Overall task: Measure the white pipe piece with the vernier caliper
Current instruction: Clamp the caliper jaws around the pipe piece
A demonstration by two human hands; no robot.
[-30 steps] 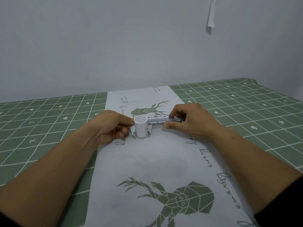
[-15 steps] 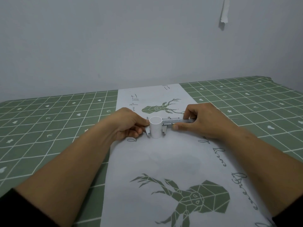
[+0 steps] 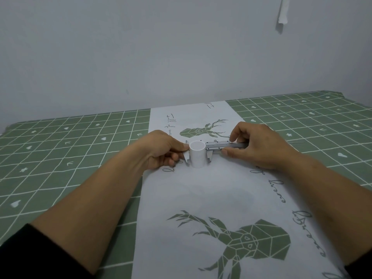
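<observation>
Two bare hands work mid-table on the green-and-white checked tablecloth (image 3: pixel 80 150): left hand (image 3: pixel 161 150) pinches the steel vernier caliper (image 3: pixel 219 147), its jaws flanking the upright short white plastic pipe piece (image 3: pixel 198 156); right hand (image 3: pixel 259 146) grips the beam

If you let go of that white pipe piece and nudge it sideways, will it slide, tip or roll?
The pipe piece stands upright on its flat end, so it would probably slide on the tablecloth rather than roll. It looks short and wide, so tipping seems unlikely; once on its side it would roll. It is hollow and thin-walled, probably light, so a small push from the caliper may shift it.
</observation>
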